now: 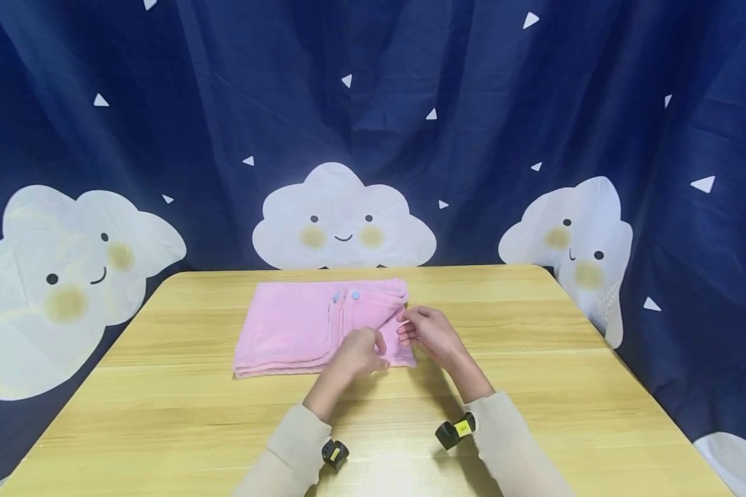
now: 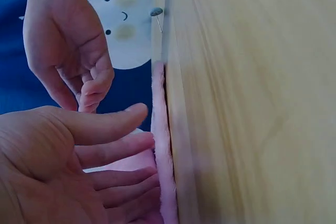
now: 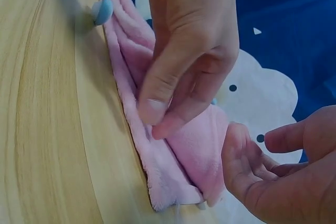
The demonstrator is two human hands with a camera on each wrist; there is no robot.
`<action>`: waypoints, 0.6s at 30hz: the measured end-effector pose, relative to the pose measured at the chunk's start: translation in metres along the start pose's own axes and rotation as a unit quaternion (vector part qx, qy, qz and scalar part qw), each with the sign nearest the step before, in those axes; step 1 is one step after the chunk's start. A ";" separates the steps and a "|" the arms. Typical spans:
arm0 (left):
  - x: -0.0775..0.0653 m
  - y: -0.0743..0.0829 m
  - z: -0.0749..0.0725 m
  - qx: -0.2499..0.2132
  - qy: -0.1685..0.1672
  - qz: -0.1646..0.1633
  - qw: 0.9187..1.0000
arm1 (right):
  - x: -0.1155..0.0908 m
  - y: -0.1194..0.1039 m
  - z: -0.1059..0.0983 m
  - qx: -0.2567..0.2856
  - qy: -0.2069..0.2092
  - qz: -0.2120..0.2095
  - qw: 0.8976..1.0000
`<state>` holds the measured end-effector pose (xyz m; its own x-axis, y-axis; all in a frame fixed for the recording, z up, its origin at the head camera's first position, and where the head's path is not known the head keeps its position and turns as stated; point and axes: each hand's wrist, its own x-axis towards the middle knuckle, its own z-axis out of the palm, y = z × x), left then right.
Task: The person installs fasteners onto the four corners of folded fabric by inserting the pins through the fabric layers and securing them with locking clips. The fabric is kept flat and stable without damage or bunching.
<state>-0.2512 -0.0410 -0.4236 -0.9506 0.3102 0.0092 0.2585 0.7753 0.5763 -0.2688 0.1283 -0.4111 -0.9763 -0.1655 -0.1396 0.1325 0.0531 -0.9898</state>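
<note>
A folded pink plush cloth (image 1: 292,321) lies toward the far side of the table, layered, with small blue button-like discs (image 1: 356,295) on it. Its right end has a slanting fold. My left hand (image 1: 359,352) is over the cloth's near right part, fingers extended and relaxed beside its edge in the left wrist view. At the right end of the cloth is my right hand (image 1: 432,333), with its fingers loosely bent. In the right wrist view the right hand's fingers (image 3: 237,153) lie close beside the fold, thumb apart; whether they touch it is unclear.
The cloth lies on a light wood-grain table (image 1: 161,421). Behind it hangs a dark blue curtain (image 1: 298,90) printed with smiling clouds and white triangles. A black wrist camera (image 1: 455,431) sits at the right sleeve, another (image 1: 335,455) at the left.
</note>
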 end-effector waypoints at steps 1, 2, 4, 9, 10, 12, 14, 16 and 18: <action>0.000 0.000 0.000 0.014 0.002 0.003 1.000 | 0.000 0.000 0.000 -0.001 0.000 0.000 1.000; 0.000 0.000 0.001 0.024 0.005 0.004 1.000 | 0.000 0.000 0.000 -0.002 0.000 -0.001 1.000; -0.001 -0.001 0.001 0.044 0.011 0.011 0.999 | 0.000 0.000 0.000 -0.003 0.000 -0.001 1.000; -0.001 -0.001 0.002 0.071 0.023 0.020 0.997 | -0.001 -0.001 0.002 -0.011 0.003 0.000 1.000; -0.002 -0.001 0.002 0.072 0.026 0.021 0.997 | -0.001 -0.002 0.002 -0.013 0.003 -0.001 1.000; -0.002 -0.002 0.002 0.076 0.034 0.024 0.996 | -0.001 -0.001 0.002 -0.015 0.003 -0.001 1.000; -0.001 -0.002 0.002 0.075 0.039 0.028 0.996 | -0.002 -0.001 0.003 -0.018 0.003 -0.005 1.000; 0.000 -0.004 0.001 0.068 0.042 0.025 0.996 | -0.003 0.000 0.002 -0.036 0.007 -0.011 0.999; 0.001 -0.007 0.001 0.057 0.044 0.015 0.997 | -0.004 0.001 0.001 -0.071 0.012 -0.016 0.997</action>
<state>-0.2536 -0.0456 -0.4280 -0.9520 0.2895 0.0996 0.3009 0.8247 0.4788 -0.2649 0.1280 -0.4116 -0.9836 -0.1468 -0.1052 0.0767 0.1878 -0.9792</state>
